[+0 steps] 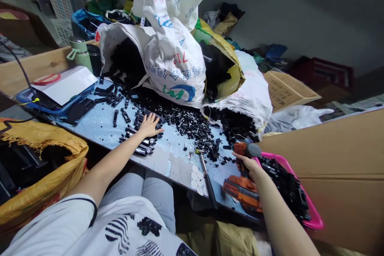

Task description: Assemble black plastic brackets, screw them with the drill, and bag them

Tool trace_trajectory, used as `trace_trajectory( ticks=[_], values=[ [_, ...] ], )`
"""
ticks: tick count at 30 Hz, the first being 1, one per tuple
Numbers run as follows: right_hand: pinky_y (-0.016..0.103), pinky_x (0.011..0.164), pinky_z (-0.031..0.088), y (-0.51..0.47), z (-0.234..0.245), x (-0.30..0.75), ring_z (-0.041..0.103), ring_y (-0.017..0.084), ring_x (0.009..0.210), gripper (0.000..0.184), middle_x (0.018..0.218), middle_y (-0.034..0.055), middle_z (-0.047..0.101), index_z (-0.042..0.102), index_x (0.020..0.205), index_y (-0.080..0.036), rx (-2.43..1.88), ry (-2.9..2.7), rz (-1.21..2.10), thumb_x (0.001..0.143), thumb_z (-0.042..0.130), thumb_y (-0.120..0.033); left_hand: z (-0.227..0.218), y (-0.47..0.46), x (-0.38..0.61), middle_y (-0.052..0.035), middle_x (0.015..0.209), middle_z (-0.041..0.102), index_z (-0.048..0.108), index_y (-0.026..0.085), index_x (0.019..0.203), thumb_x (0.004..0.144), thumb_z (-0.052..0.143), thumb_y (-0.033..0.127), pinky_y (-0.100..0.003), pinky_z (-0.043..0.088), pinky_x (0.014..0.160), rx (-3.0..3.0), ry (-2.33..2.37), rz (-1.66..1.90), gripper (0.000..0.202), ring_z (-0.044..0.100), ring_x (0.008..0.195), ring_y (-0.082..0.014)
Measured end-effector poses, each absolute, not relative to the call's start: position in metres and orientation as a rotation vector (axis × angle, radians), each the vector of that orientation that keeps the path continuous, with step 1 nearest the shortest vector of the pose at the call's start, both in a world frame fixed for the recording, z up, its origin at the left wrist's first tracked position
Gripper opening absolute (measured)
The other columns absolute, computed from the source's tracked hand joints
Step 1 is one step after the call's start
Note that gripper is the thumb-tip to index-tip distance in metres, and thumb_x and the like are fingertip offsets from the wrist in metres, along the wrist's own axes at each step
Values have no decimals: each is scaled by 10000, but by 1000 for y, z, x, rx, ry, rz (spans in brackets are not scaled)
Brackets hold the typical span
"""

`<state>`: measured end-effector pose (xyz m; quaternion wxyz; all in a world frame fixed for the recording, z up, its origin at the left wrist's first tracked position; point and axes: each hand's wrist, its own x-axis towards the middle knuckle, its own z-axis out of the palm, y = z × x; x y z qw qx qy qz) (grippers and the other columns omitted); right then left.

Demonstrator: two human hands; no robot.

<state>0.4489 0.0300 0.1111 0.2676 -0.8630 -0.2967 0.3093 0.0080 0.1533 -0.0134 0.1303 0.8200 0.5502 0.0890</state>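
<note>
My left hand (149,125) lies with fingers spread over a row of black plastic parts (144,150) on the blue worktop (102,131). At the right, my right hand (250,165) is wrapped round the grip of an orange and black cordless drill (243,192), its index finger stretched along the body. The drill stands on its battery, with its bit pointing left. Between the hands rests a hammer (207,178) with a black handle. Past it spreads a heap of small screws and black pieces (192,122).
White woven sacks (177,60) and a yellow sack (238,64) spill black parts at the back. A pink basket (315,220) of black parts stands right, beside a cardboard sheet (339,168). A blue tray (28,97) and green flask (80,54) are left.
</note>
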Motion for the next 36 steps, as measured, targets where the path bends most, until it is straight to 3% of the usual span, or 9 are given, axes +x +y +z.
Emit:
trace_trajectory(
  ticks=[3,7,13,18,23,30,36],
  values=[
    [226,322,366,38,138,430,445,124,345,326,451,-1,517,565,816,-173,-2274,-1011,907,606,768,-318,-14,150,12,-124,1527,187,304,193,1436,770,214,782,-514,57,1117,2400,1515,267,893,105,1412,-313],
    [226,367,388,72,181,368,462,112,383,455,498,-19,530,573,912,-147,-2113,-1550,1029,545,784,-313,-17,143,25,-158,1524,168,281,112,1439,751,249,788,-485,43,1129,2382,1500,300,965,80,1415,-314],
    [209,429,390,165,196,221,474,99,462,265,530,-16,524,577,733,-132,-2055,-2228,1060,567,729,-272,-20,139,31,-167,1516,195,251,52,1437,761,223,775,-447,64,1142,2402,1447,358,990,108,1413,-297],
    [222,471,383,229,198,127,493,113,525,261,594,14,567,617,728,-117,-2156,-2661,716,571,731,-293,-20,139,30,-173,1519,181,247,56,1432,749,246,786,-460,76,1141,2397,1454,347,1000,102,1412,-295],
    [240,464,375,260,194,89,483,116,486,209,564,9,556,630,709,-113,-2224,-2816,787,641,661,-308,-23,137,31,-153,1531,147,226,62,1440,779,239,750,-446,23,1153,2357,1444,341,954,76,1420,-274],
    [231,468,382,254,191,77,504,121,502,243,553,10,565,645,711,-103,-2197,-2919,715,599,702,-310,-19,137,29,-151,1536,121,224,56,1440,781,230,749,-449,5,1154,2341,1429,324,957,39,1423,-275],
    [226,441,374,228,200,68,495,113,469,186,554,23,579,638,680,-97,-2055,-2971,865,616,650,-271,-17,138,27,-182,1503,224,315,57,1396,744,289,781,-471,68,1138,2367,1417,427,975,146,1396,-318]
  ],
)
